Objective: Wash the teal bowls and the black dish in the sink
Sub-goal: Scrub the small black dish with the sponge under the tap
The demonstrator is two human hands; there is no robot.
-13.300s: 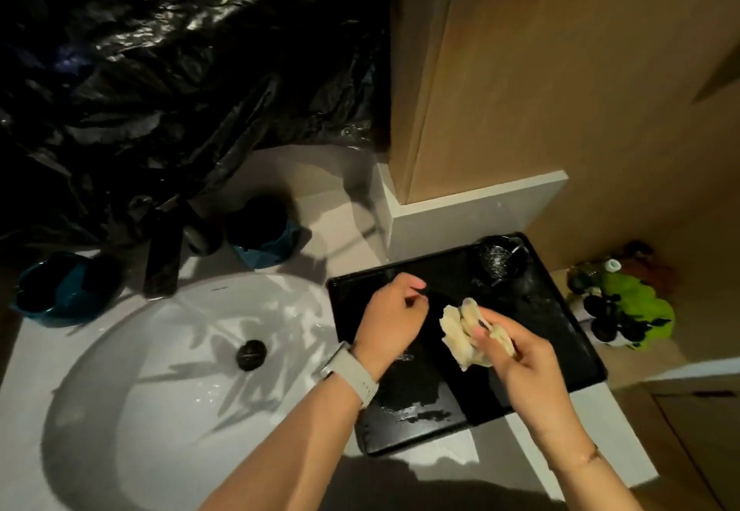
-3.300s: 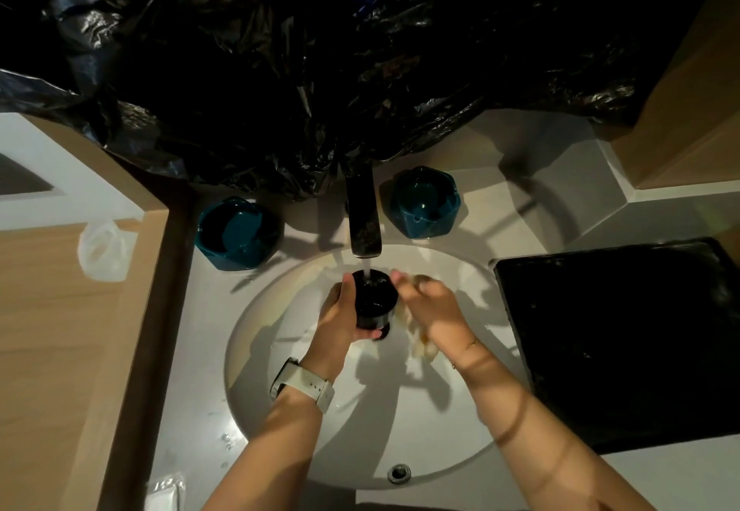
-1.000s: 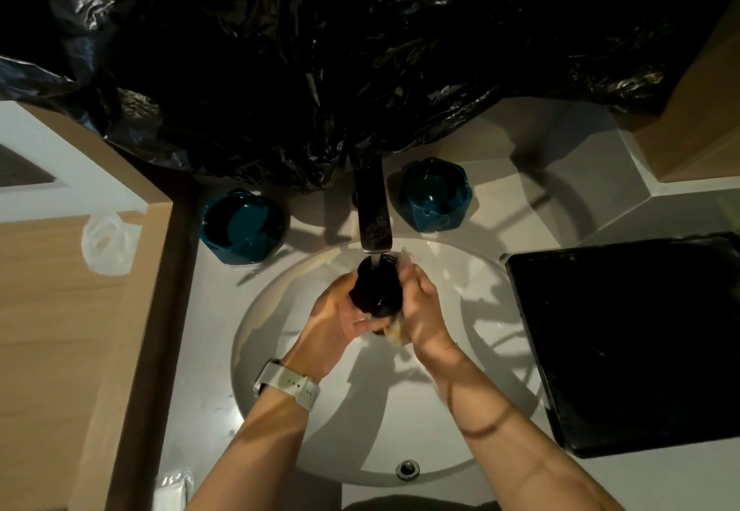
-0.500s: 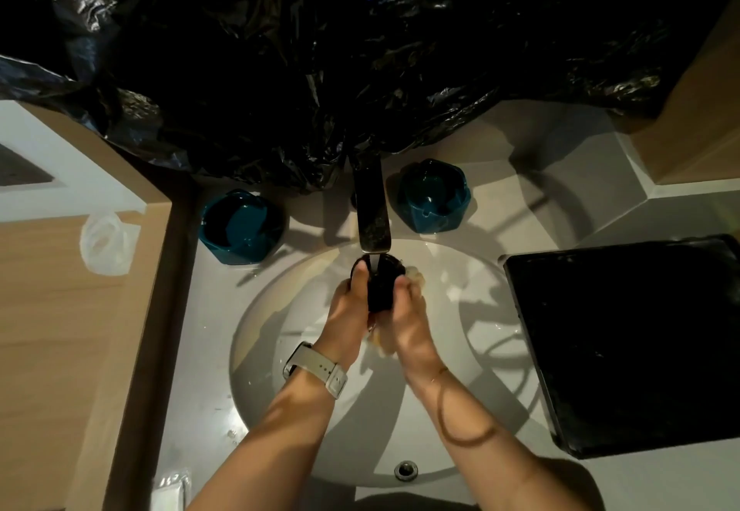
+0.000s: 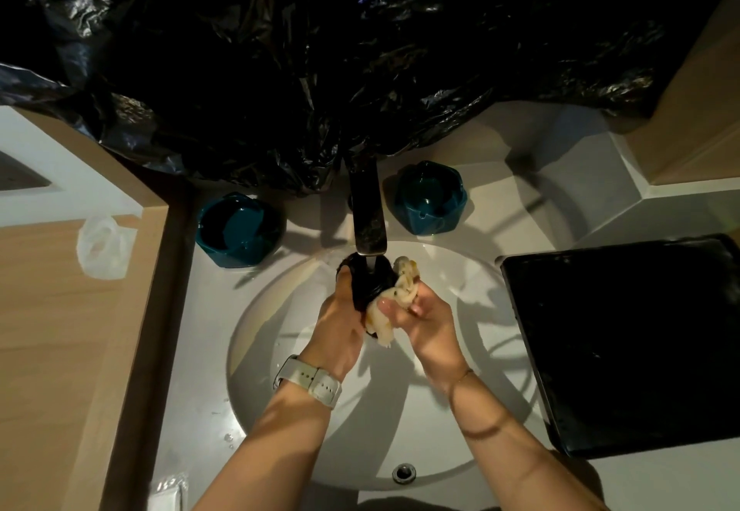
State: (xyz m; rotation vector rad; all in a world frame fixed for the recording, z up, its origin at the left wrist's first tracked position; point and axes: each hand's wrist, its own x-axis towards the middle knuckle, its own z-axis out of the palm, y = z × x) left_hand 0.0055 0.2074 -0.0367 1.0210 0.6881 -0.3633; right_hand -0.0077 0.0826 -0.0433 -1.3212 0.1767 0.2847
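Observation:
Over the white sink basin (image 5: 280, 330), my left hand (image 5: 340, 322) grips a small black dish (image 5: 370, 282) right under the running tap (image 5: 366, 214). My right hand (image 5: 424, 318) presses a crumpled pale cloth (image 5: 394, 302) against the dish's right side. One teal bowl (image 5: 236, 228) stands on the counter left of the tap. A second teal bowl (image 5: 430, 198) stands right of the tap. Both bowls sit upright and apart from my hands.
A black tray (image 5: 624, 342) lies on the counter right of the basin. Black plastic sheeting (image 5: 320, 70) hangs behind the tap. A wooden ledge with a clear plastic bag (image 5: 102, 248) is on the left. The overflow hole (image 5: 403, 472) marks the basin's near rim.
The cloth in my right hand has moved from beneath the dish up to its right side. My left hand has turned the dish slightly under the water stream.

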